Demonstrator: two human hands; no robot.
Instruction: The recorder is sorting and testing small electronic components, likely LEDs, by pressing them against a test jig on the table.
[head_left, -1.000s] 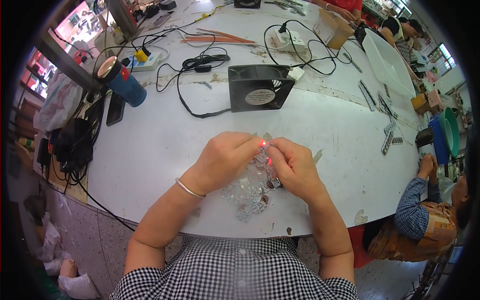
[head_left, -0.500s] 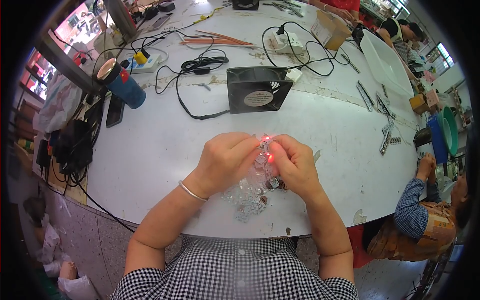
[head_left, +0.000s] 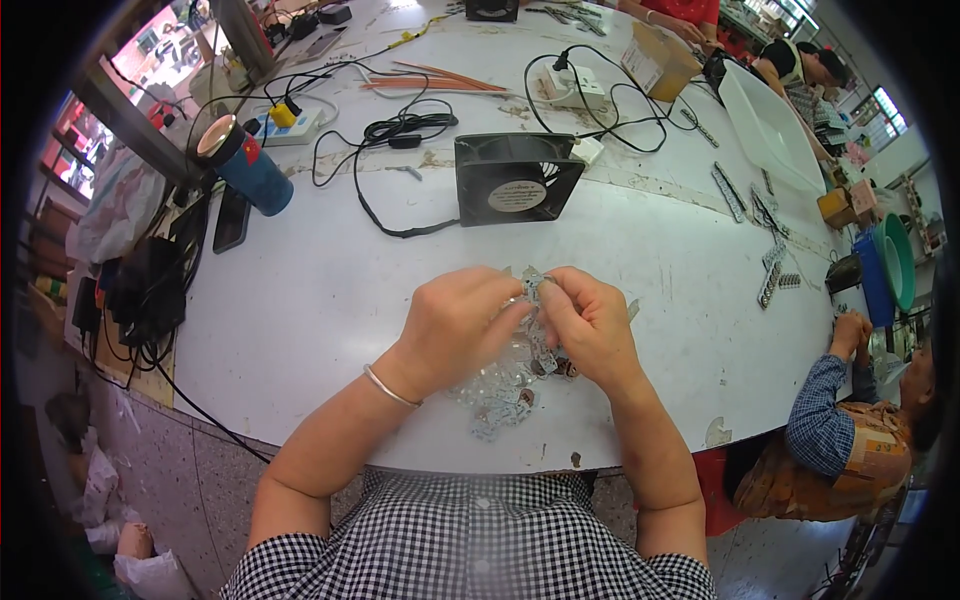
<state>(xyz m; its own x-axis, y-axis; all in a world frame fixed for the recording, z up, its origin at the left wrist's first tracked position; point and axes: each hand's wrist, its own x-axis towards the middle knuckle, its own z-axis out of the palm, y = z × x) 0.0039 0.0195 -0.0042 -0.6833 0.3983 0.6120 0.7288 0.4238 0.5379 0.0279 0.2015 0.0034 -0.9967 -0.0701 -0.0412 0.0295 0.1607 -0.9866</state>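
Both my hands meet over the near middle of the white table. Between the right thumb and fingertip, my right hand point(head_left: 592, 325) pinches a small pale LED module point(head_left: 532, 284). My left hand point(head_left: 455, 315) is curled close beside it, slightly blurred, its thumb a little apart from the forefinger. What lies inside its fingers is hidden. Below the hands, a loose pile of clear and whitish LED modules point(head_left: 492, 415) lies on the table, with a few small brown round pieces point(head_left: 565, 368) among them. No light shows on the module.
A black square fan point(head_left: 515, 180) stands beyond my hands, its cable trailing left. Farther off are a blue tumbler point(head_left: 250, 170), a phone point(head_left: 231, 220), power strips point(head_left: 285, 125) and a white tub point(head_left: 765, 125). Module strips point(head_left: 770, 265) lie at right, near a seated person point(head_left: 850, 440).
Red lights on the modules between my hands have gone out. My left thumb has moved away from the forefinger and the module. The right hand stays nearly in place.
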